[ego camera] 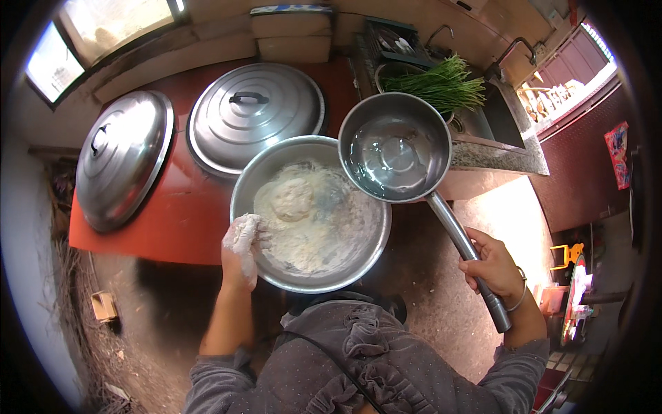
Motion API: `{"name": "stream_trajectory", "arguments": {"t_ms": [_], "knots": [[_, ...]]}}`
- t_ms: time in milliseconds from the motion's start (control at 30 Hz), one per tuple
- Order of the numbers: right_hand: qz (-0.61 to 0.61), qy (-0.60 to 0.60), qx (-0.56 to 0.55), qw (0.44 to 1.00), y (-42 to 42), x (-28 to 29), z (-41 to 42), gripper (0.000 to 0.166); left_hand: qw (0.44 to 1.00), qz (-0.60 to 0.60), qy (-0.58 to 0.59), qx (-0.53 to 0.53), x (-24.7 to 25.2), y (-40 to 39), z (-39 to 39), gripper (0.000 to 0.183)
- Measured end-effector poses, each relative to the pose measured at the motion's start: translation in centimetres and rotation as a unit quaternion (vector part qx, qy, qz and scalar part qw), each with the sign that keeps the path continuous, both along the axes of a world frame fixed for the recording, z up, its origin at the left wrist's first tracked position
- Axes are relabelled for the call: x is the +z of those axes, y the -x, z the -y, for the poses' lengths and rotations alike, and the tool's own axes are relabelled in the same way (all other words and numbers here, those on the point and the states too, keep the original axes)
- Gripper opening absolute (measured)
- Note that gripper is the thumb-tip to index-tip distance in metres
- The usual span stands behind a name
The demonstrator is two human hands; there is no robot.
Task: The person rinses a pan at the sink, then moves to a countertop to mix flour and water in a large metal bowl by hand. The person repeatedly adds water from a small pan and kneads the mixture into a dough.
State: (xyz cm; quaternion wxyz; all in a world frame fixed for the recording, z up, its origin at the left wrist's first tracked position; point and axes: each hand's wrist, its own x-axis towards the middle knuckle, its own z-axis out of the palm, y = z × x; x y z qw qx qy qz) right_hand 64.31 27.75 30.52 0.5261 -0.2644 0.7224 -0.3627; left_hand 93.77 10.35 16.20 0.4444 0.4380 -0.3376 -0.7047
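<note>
My right hand [489,264] grips the long handle of a stainless-steel water ladle [455,233]. Clear liquid [398,155] lies in its bowl, which hangs over the right far rim of a wide metal basin [380,243]. Inside the basin, a rough lump of dough [292,199] rests among loose flour [305,248], with a wet-looking patch to its right. My left hand [245,238], coated in flour, holds the basin's left rim with its fingertips over the inside. The ladle hides part of the rim.
Two large metal lids [253,116] [124,160] sit on the red stove top [196,238]. Green stalks [439,83] fill a pot beside the sink [496,114] on a granite counter. A small box [104,306] lies on the floor at left, near dry twigs [77,321].
</note>
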Motion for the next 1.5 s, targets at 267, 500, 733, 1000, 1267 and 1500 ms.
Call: {"name": "stream_trajectory", "arguments": {"t_ms": [267, 500, 733, 1000, 1267, 1500], "knots": [[0.105, 0.036, 0.109, 0.988, -6.2, -0.7, 5.2, 0.056, 0.988, -0.008, 0.032, 0.154, 0.8, -7.0, -1.1, 0.013], [0.165, 0.049, 0.253, 0.952, -15.5, -6.9, 12.1, 0.056, 0.946, 0.000, 0.038, 0.322, -0.2, -15.4, -5.3, 0.010], [0.165, 0.053, 0.272, 0.947, -25.0, -14.8, 16.5, 0.045, 0.906, 0.010, -0.034, 0.421, -2.1, -20.2, -11.2, 0.011], [0.195, 0.032, 0.260, 0.945, -30.3, -21.3, 18.5, 0.053, 0.880, 0.108, -0.075, 0.457, -2.0, -20.6, -14.3, 0.009], [-0.004, 0.096, 0.290, 0.952, -31.5, -24.2, 21.1, 0.031, 0.904, 0.114, -0.100, 0.399, -2.0, -20.1, -12.7, 0.028], [-0.026, 0.394, 0.244, 0.886, -23.6, -17.9, 20.8, 0.026, 0.952, 0.170, 0.034, 0.251, 0.1, -13.1, -6.6, 0.016]]}}
